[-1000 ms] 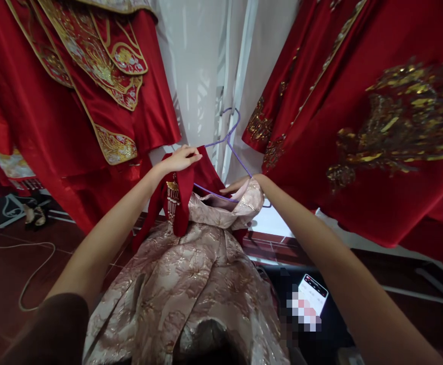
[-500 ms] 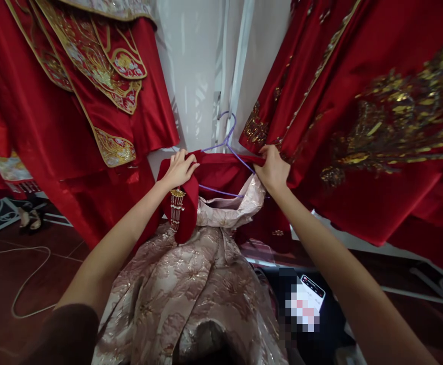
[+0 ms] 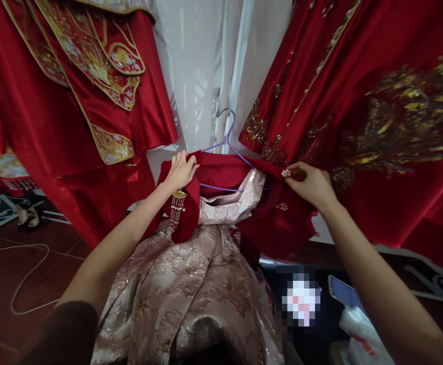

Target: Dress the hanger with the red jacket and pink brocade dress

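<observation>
A dark red jacket (image 3: 225, 166) lies over a purple wire hanger (image 3: 229, 136), whose hook points up at a white frame. Under it hangs a pale pink brocade dress (image 3: 191, 284) with a metallic floral pattern. My left hand (image 3: 182, 171) is closed on the jacket's left edge, above a gold brooch with beaded tassels (image 3: 177, 210). My right hand (image 3: 312, 183) pinches the jacket's other front edge beside a small flower-shaped button (image 3: 286, 173) and holds it out to the right. A second flower button (image 3: 282, 207) sits lower on that panel.
Red embroidered gowns hang close on the left (image 3: 111, 116) and right (image 3: 389, 192). A phone (image 3: 343, 291) and a white plastic bag (image 3: 369, 332) lie on a dark surface at lower right. A cable (image 3: 46, 258) and shoes (image 3: 27, 215) are on the floor at left.
My right hand has moved right, from the jacket's shoulder near the hanger to its front edge, spreading that panel outward. My left hand has stayed in place on the jacket.
</observation>
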